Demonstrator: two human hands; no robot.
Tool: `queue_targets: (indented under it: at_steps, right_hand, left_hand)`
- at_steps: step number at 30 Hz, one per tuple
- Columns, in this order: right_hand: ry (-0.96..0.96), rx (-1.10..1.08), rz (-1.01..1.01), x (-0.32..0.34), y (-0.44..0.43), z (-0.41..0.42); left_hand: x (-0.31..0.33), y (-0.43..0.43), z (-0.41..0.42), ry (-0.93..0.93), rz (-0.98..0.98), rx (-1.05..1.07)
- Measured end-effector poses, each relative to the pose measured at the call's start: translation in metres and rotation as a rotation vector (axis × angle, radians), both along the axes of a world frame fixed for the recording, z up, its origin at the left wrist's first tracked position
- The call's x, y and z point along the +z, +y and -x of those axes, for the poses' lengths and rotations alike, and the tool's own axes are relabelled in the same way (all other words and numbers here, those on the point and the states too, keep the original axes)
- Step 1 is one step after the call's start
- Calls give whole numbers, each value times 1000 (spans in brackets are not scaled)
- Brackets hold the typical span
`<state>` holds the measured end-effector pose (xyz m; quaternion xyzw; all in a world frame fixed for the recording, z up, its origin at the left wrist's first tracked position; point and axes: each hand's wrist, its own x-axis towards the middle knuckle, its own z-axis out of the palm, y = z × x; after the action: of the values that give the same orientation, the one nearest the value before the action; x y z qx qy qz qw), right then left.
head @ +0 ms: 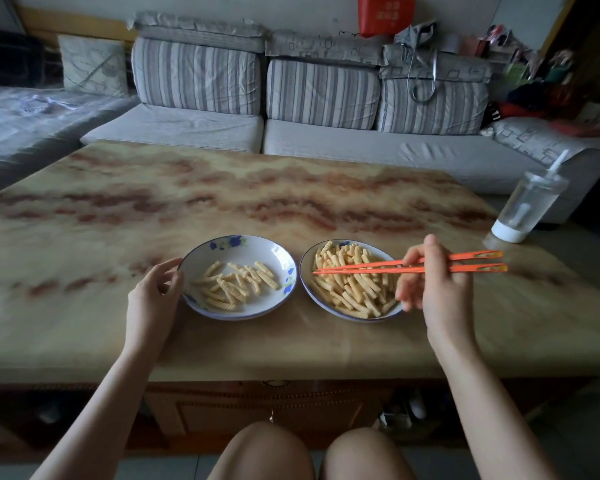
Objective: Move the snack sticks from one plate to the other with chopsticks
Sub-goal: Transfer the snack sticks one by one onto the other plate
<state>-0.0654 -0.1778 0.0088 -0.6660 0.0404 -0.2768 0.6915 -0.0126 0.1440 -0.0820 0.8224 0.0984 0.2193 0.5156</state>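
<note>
At the left of the bench [222,195], the left hand [155,289] rests its loosely curled fingers against the rim of the left plate [278,251], which holds only a scattering of snack sticks [234,284]; it should keep steadying that plate. Beside it, the right plate [306,282] is still heaped with sticks, and the orange chopsticks [361,271] hover over it, tips nearly together and carrying nothing. The right hand [440,289] grips them; best to spread the tips, dip to one stick lying loose on top, pinch it across its middle and lift it level.
</note>
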Motion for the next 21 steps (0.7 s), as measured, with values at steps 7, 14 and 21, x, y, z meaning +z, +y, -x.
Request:
queue_targets:
  at_steps: [7,14,21]
  right_hand:
    - [29,18,95,-7,-5,7]
    - [49,44,92,-11,-1,7]
    - [51,-41,-30,-15,0,6]
  left_hand:
    - [1,0,1,5,-12,-2]
    - [1,1,1,2,-24,-2]
    - [2,-1,3,-2,-17,-6]
